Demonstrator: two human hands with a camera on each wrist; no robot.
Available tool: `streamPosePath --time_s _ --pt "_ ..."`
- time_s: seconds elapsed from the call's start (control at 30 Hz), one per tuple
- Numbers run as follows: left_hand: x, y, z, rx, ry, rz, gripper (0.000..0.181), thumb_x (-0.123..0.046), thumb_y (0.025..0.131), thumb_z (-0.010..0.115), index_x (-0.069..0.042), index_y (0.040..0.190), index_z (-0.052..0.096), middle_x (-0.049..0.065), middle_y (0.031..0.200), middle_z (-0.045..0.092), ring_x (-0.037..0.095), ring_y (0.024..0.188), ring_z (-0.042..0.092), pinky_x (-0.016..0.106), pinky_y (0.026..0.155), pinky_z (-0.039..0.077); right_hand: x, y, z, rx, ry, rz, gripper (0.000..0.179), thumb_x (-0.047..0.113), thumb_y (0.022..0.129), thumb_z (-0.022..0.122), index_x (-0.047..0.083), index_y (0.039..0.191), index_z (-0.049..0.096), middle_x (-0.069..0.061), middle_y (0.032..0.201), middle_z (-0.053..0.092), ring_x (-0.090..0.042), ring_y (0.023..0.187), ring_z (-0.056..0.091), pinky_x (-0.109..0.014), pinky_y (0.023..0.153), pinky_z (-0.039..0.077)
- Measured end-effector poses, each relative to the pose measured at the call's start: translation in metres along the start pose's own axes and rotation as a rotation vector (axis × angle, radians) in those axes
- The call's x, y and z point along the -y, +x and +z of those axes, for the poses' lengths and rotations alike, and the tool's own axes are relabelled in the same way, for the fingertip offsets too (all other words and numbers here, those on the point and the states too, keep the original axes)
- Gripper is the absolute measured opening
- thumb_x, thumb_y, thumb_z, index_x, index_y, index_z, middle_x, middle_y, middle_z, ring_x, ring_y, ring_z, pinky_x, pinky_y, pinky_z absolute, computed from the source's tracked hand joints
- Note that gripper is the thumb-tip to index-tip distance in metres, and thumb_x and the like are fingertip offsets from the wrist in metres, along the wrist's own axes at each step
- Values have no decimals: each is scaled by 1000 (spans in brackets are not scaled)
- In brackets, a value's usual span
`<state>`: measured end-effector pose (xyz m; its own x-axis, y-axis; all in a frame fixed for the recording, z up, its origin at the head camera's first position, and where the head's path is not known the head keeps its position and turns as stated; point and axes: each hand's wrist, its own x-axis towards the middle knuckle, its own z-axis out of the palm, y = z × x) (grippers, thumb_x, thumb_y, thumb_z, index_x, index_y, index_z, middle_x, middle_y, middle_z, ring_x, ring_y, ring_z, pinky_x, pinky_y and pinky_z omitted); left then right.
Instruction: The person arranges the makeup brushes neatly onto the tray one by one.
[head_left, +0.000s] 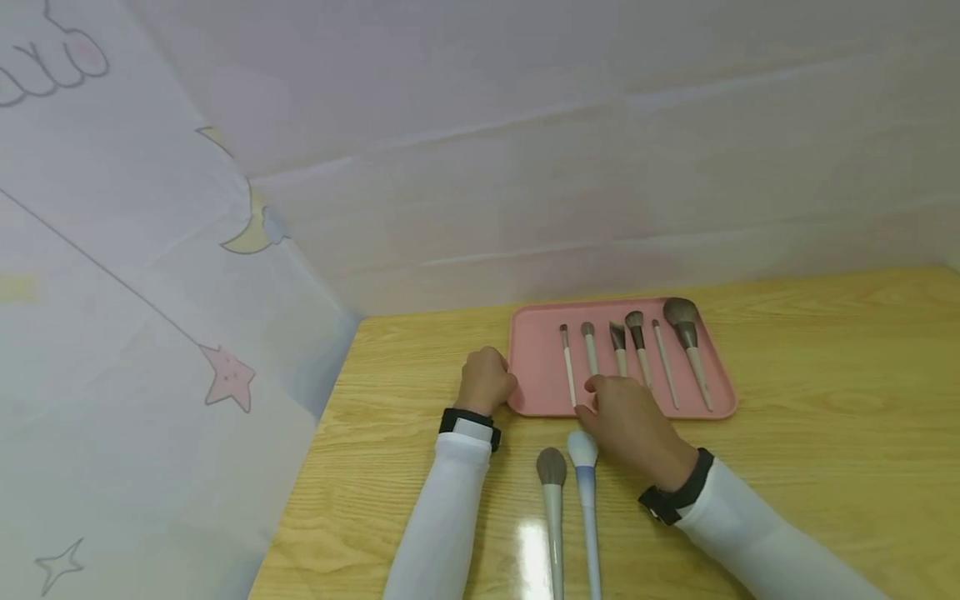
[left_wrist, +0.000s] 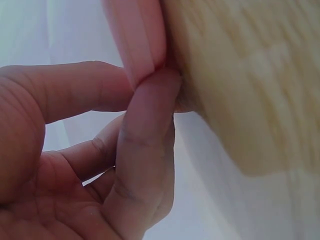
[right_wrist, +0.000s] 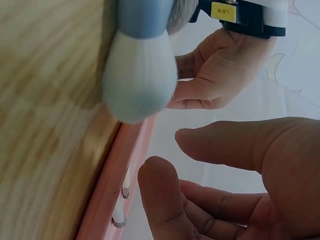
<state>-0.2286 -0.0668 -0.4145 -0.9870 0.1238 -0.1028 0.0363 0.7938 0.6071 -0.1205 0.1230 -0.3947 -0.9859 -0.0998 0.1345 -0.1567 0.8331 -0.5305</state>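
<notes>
My left hand pinches the left rim of a pink tray between thumb and fingers; the left wrist view shows the tray edge in that pinch. Several makeup brushes lie side by side in the tray, among them a large dark fluffy brush at the right and a thin white-handled brush at the left. Over the tray's front edge hovers my right hand, bent fingers and thumb apart, holding nothing. It partly covers the handles of the middle brushes.
Two large brushes lie on the wooden table in front of the tray: a grey-headed one and a pale blue one, the latter near my right thumb. A draped printed cloth rises behind the table.
</notes>
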Motion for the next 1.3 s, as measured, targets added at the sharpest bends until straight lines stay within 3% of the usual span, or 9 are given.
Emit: streamPosePath --time_s 0.17,0.33,0.6,0.77,1.07,1.3 --pt "0 0 0 9 -20 -8 50 11 83 58 -15 49 32 -6 50 23 8 41 24 23 39 21 0 -9 0 -10 6 -10 29 11 92 75 -11 109 72 -8 74 68 -11 61 55 -27 55 47" --pt "1 0 -1 12 -19 -10 50 11 83 59 -15 48 33 -6 48 24 8 40 24 23 39 21 -1 -17 -1 -4 19 0 29 11 91 73 -11 110 72 -12 83 72 -14 70 61 -32 61 54" --pt "1 1 -2 2 -17 -4 50 10 83 58 -15 49 31 -6 50 22 8 41 22 24 40 19 -3 -36 -2 61 -14 20 35 19 91 78 -8 113 71 -3 77 64 -12 68 54 -31 61 48" --pt "1 1 -1 4 -10 -4 50 10 84 59 -15 49 32 -6 49 22 8 41 23 23 40 20 -2 -51 1 91 -57 12 36 26 90 82 -4 107 73 0 73 61 -10 66 53 -31 60 49" --pt "0 0 -2 8 -19 -6 49 11 83 57 -15 49 32 -6 49 22 8 42 22 24 39 19 3 -77 6 165 -20 62 35 32 87 85 2 100 72 4 69 50 -9 62 44 -25 55 39" --pt "1 -1 -1 11 -20 -5 50 10 84 58 -15 49 31 -6 49 22 8 41 22 24 39 19 11 -85 15 209 -30 87 42 43 82 88 5 92 71 4 69 56 -9 61 49 -27 54 43"
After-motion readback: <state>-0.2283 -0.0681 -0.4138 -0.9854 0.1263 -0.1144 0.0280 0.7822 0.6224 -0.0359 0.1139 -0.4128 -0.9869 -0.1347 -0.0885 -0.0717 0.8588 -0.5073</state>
